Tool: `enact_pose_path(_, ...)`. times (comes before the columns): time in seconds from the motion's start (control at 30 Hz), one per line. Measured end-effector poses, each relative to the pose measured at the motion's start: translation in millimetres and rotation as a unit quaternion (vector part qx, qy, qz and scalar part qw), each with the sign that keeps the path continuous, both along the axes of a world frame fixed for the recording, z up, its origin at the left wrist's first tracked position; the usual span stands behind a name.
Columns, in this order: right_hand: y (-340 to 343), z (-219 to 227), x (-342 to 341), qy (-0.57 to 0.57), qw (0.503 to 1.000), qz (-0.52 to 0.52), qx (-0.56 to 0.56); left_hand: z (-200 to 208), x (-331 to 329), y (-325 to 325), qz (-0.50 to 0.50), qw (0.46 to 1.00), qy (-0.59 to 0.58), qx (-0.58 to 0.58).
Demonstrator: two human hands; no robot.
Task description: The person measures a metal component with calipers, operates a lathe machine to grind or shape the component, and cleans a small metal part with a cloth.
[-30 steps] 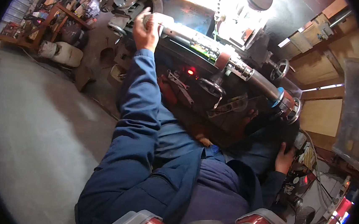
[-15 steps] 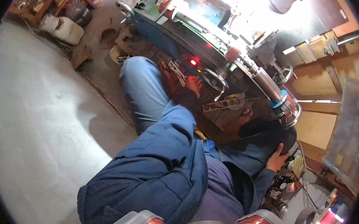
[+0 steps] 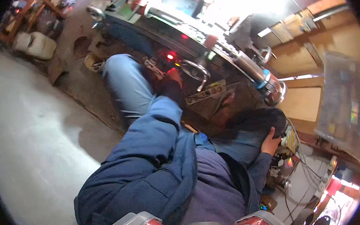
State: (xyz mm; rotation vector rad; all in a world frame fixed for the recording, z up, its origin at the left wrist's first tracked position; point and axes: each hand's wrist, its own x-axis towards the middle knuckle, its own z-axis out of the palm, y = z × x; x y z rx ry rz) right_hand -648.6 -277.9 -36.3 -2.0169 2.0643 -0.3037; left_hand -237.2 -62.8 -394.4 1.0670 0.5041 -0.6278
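Low in front of me my left hand (image 3: 174, 75) is beside a metal handwheel (image 3: 195, 70) with a crank handle. Its fingers are dim and smeared, so I cannot make out their shape or whether they hold anything. Just left of it, pliers-like metal tools (image 3: 153, 65) lie at the foot of the machine. My right hand (image 3: 270, 143) rests on my dark-covered right knee, thumb apart and nothing seen in it; its other fingers are partly hidden by the knee.
A long lathe-like machine (image 3: 235, 57) with a steel shaft spans the front, a red lamp (image 3: 170, 56) glowing below. A power strip (image 3: 208, 92) lies near my foot (image 3: 227, 100). A white canister (image 3: 35, 45) stands far left; cables (image 3: 298, 141) and clutter are at right.
The whole view has shifted, so the machine appears farther left and higher. My left hand stays by the handwheel; its spread fingers no longer show clearly. My right hand remains on the knee.
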Motion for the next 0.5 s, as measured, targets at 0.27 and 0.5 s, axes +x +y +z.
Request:
enact_pose_path(0.27,15.2,-15.2,-1.3,-0.071,0.997,0.018,-0.026,30.4,-100.4,-47.1,-0.549,0.62,-0.433,0.357)
enact_pose_path(0.5,2.0,-10.0,48.8,-0.116,0.99,0.074,-0.011,-58.6,-147.2,-88.8,-0.521,0.725,-0.359,0.273)
